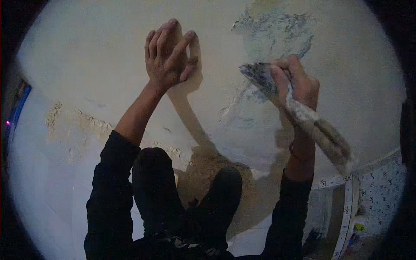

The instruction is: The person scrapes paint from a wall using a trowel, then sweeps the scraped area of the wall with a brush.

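- Gripping a trowel-like scraper [261,77] in the head view, the right hand [299,82] has its grip clamped near the blade; a blurred, smeared shaft [318,123] slants from it toward the wall's lower right.
- The scraper's dark, pointed blade lies over the wall [121,56], right of centre, its tip directed left, just below a rough grey patch [277,37] near the wall's upper edge. Whether the tip touches cannot be told.
- The left hand [167,60] is left of the scraper, back toward the camera, its grip holding nothing, fingers apart. A shadow falls beside it; contact with the wall is unclear.
- A crumbly strip [89,121] runs along the wall's lower left, above the knees [151,173]; patterned tiles [379,186] stand beyond its lower right.
- Possible trouble: a steep or hard-pressed tip could gouge the surface or break flakes from the patch's ragged edge.
- If the blade skidded left, it could head toward the bare left hand.
- With the grip so near the blade, a slip could scrape the knuckles; loose bits could drop onto the knees.
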Available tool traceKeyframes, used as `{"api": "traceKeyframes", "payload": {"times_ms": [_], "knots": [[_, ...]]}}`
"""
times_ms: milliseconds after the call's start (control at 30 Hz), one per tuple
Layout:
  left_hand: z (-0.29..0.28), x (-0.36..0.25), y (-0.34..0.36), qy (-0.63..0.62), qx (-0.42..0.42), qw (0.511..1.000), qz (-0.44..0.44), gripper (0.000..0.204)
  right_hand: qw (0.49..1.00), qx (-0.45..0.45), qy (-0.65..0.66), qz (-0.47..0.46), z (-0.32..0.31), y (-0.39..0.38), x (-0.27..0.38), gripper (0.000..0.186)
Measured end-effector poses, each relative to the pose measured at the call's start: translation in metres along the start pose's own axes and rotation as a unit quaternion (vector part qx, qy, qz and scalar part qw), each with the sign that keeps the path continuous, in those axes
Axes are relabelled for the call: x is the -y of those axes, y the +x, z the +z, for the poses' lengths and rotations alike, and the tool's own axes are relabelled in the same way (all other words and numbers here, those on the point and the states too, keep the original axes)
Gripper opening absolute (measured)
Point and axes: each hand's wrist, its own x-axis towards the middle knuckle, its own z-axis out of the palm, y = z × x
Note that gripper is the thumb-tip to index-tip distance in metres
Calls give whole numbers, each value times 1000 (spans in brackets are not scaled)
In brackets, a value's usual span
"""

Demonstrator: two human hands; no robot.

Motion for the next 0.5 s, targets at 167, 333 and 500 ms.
{"api": "traceKeyframes", "payload": {"times_ms": [167, 333, 500], "knots": [[1, 4, -1, 21, -5, 1000, 3, 50, 989, -130, 62, 31, 1, -8, -6, 12], [4, 8, -3, 14, -4, 1000, 2, 49, 984, -164, 33, 63, -6, -10, 0, 13], [6, 11, 0, 23, -10, 1000, 10, 50, 993, -108, 9, -52, 9, -4, -1, 7]]}}
